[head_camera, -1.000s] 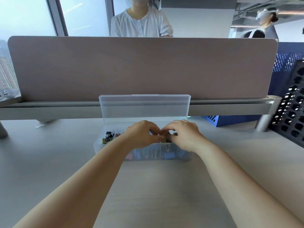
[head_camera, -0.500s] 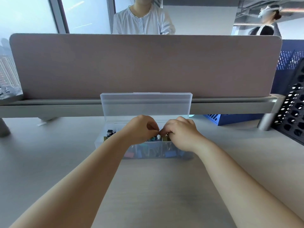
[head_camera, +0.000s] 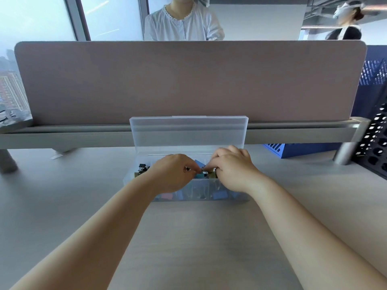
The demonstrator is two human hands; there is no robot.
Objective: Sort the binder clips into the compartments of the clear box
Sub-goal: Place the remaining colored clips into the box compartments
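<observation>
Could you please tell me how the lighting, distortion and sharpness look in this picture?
Head view: soft daylight from the windows, no hard shadows; wide-angle distortion bows the divider; the binder clips pinched by the left hand and right hand look soft.

The clear box sits on the desk, its lid standing open at the back. Inside lie binder clips: black ones at the left end, pink and blue ones showing through the front wall, and a gold one near the middle.
</observation>
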